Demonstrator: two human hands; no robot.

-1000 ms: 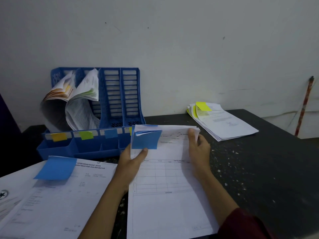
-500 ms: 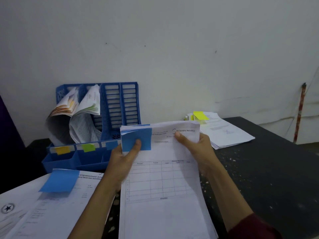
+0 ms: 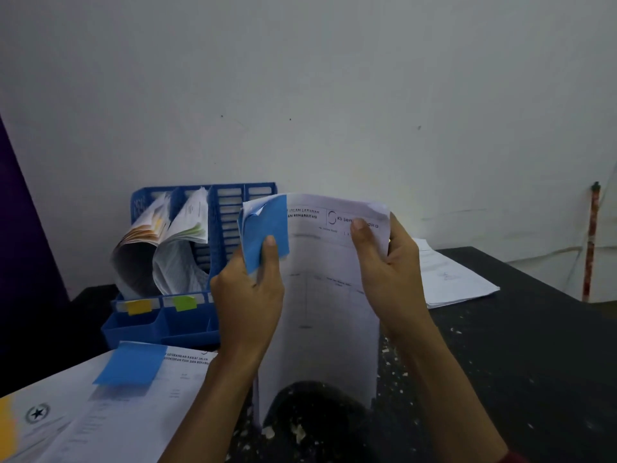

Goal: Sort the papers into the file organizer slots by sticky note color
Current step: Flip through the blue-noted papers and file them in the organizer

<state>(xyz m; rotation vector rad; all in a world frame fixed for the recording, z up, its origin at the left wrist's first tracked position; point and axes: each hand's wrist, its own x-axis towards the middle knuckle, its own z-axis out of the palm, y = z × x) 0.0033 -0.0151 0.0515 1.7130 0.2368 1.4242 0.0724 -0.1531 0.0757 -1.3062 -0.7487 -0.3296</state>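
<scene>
The left hand [image 3: 248, 295] was clamped on the upper left corner of a bundle of papers [image 3: 329, 295], thumb pressed on the blue sticky note [image 3: 267, 228] stuck there. The right hand [image 3: 389, 275] pinched the upper right corner, thumb across the printed heading. Half a second before, this bundle had leaned low toward the dark table [image 3: 517, 362]; now both hands had raised it nearly upright, bottom edge standing on or just above the table, the sheets bowed into an arch. That suggested the blue group was squared up and ready to carry over.

Behind the left hand stood the blue file organizer [image 3: 230, 208]. Its two left slots held curled papers, marked in front by an orange tab [image 3: 139, 307] and a green tab [image 3: 185, 303]. The blue-tabbed slot was probably the next one along, though the hand hid its label. Another sheet with a blue note [image 3: 132, 364] lay flat at lower left, unsorted. A further stack [image 3: 454, 282] rested just beyond the right hand.
</scene>
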